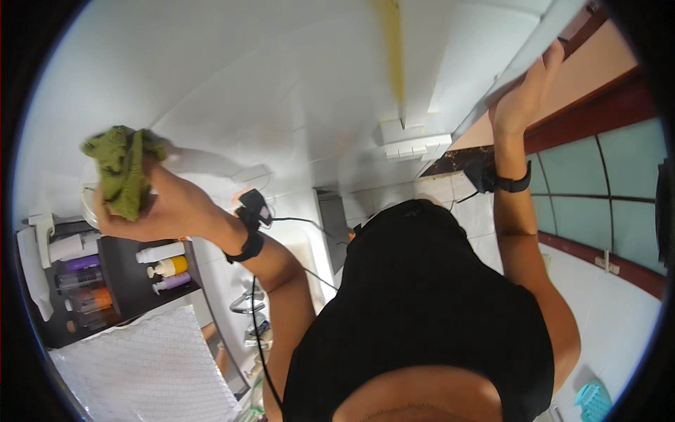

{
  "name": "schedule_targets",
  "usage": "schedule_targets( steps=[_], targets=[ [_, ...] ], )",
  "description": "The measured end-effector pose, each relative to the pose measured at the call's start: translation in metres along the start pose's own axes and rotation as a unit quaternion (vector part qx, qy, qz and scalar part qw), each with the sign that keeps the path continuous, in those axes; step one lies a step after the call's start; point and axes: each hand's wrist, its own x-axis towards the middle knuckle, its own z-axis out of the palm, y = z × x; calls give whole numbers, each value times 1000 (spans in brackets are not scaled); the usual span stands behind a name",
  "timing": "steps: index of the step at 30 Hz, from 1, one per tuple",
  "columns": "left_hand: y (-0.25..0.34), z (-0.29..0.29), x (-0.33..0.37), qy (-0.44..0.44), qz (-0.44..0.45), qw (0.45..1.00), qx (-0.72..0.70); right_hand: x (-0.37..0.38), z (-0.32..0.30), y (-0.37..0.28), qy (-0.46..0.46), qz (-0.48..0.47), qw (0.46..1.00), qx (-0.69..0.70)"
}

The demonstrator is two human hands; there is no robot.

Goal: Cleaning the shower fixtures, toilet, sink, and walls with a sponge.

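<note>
My left hand [151,204] is closed around a crumpled olive-green cloth [123,165], held up at the left against the glossy white wall surface [239,98]. Most of the cloth bunches above and between the fingers. A shelf of bottles lies just below that hand. At the upper right my right hand [524,98] reaches up with its fingers stretched out, resting along the edge of a white panel [517,60]. Its thumb side is partly hidden. Both wrists wear black straps with small devices and cables.
Below left, a dark shelf [126,281] holds several bottles, beside a silvery quilted sheet [151,366]. A basin [302,246] and a chrome faucet [247,304] lie near my left arm. A white fixture [418,146] juts from the wall. Red-framed glass panes [636,165] stand right.
</note>
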Motion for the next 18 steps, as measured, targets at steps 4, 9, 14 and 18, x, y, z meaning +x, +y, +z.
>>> schedule_targets(
  steps=[4, 9, 14, 18],
  targets=[
    [-2, 20, 15, -21, 167, 980, 108, -7, 13, -17, 85, -21, 991, -100],
    [18, 22, -102, -233, 241, 939, -69, -18, 26, -24, 95, -18, 985, -141],
    [-19, 9, -63, -259, 185, 947, -48, -18, 31, -25, 101, -15, 986, -131],
    [-63, -1, 38, 58, 135, 980, 136, -23, 31, -24, 125, -28, 981, -145]
  ],
)
